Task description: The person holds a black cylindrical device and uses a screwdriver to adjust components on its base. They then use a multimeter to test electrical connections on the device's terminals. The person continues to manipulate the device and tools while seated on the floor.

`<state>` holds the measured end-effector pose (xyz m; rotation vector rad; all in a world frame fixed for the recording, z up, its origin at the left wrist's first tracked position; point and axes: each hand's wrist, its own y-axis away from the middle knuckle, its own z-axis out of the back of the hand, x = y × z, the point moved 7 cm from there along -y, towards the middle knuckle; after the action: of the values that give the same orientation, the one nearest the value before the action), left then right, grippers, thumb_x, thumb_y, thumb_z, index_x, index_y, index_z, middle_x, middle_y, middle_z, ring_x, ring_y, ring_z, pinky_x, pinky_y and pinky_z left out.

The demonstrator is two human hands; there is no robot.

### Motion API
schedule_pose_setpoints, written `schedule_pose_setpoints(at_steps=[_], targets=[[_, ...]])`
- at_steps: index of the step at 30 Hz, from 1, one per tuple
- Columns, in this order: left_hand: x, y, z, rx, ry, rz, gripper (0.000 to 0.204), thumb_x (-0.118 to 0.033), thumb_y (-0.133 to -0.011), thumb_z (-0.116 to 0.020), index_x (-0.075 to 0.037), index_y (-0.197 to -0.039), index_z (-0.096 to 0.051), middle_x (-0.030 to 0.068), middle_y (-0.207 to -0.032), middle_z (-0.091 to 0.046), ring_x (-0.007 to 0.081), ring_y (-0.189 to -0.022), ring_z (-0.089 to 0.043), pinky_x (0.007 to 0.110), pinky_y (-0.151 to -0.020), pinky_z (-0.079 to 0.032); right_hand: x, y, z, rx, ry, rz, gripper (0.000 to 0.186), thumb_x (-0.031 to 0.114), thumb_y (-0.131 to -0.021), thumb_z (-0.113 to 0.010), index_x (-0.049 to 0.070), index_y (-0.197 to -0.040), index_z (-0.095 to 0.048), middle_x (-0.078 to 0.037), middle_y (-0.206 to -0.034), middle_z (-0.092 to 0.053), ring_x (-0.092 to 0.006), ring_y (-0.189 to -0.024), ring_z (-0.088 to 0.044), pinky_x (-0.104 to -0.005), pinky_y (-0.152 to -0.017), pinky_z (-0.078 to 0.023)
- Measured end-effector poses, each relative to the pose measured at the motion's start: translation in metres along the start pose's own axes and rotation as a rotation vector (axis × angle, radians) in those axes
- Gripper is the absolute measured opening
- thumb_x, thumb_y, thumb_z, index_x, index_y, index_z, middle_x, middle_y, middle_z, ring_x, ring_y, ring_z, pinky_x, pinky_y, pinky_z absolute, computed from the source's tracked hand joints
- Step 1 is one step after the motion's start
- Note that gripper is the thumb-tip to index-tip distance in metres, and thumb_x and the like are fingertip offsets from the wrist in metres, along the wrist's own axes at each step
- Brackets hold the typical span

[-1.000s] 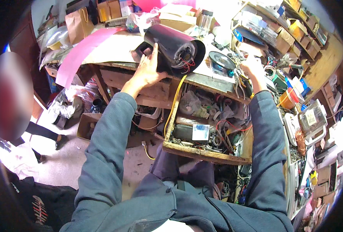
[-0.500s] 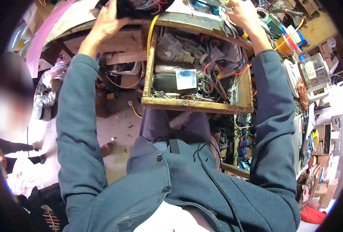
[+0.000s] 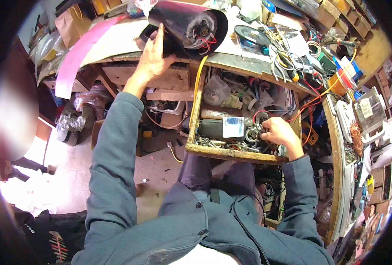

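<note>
A large black cylindrical housing [image 3: 171,22] lies on its side on the workbench, with red wires and a round hub inside its open end. My left hand [image 3: 154,62] rests against its left side, fingers stretched up and thumb apart. Below the bench edge, a wooden drawer [image 3: 235,153] is pulled out over my lap. Down in its right part is my right hand [image 3: 277,132], fingers curled together among metal tools; what they pinch, if anything, is hidden. Beside it lie metal rings [image 3: 251,134] and a white-and-blue packet [image 3: 233,127].
A yellow cable [image 3: 198,84] hangs over the bench edge at the drawer's left side. Pliers and cables [image 3: 282,62] clutter the bench at the right. A pink sheet [image 3: 79,55] curls off the left end. Transparent containers [image 3: 368,108] stand at far right.
My right hand has come down from the tools on the bench into the drawer. My left hand stays by the black housing. The view has shifted, showing more of the bench.
</note>
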<state>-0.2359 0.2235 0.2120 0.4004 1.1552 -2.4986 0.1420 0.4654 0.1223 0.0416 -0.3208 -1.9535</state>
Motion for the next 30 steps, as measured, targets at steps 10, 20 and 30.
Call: schedule_pose_setpoints(at_steps=[10,20,30], targets=[[-0.006,0.002,0.002,-0.064,-0.077,-0.047,0.117,-0.013,-0.080,-0.087,-0.003,-0.171,-0.014,0.0331,-0.153,-0.048,0.0480,-0.142,-0.048,0.049,-0.122,-0.037,0.060,0.024,0.120,-0.735,-1.311,0.408,0.008,0.006,-0.102,-0.070,0.000,-0.108,-0.068,-0.005,-0.084,-0.070,-0.0117,-0.060,-0.062,-0.0257,-0.056,-0.050],[0.001,0.001,0.003,0.030,-0.067,-0.007,0.124,-0.015,-0.078,-0.089,-0.004,-0.172,-0.009,0.0354,-0.154,-0.042,0.0501,-0.143,-0.045,0.047,-0.121,-0.040,0.143,-0.080,0.149,-0.921,-1.665,0.541,0.009,0.005,-0.097,-0.074,-0.003,-0.101,-0.075,-0.009,-0.086,-0.074,-0.0178,-0.064,-0.069,-0.0286,-0.056,-0.056],[-0.017,0.005,0.008,-0.048,-0.097,-0.053,0.122,-0.011,-0.079,-0.091,-0.001,-0.171,-0.010,0.0286,-0.149,-0.052,0.0444,-0.133,-0.055,0.046,-0.116,-0.044,0.145,-0.092,0.112,-1.022,-1.622,0.600,0.014,0.015,-0.106,-0.070,0.002,-0.110,-0.068,-0.006,-0.090,-0.076,-0.0095,-0.076,-0.070,-0.0244,-0.068,-0.056]])
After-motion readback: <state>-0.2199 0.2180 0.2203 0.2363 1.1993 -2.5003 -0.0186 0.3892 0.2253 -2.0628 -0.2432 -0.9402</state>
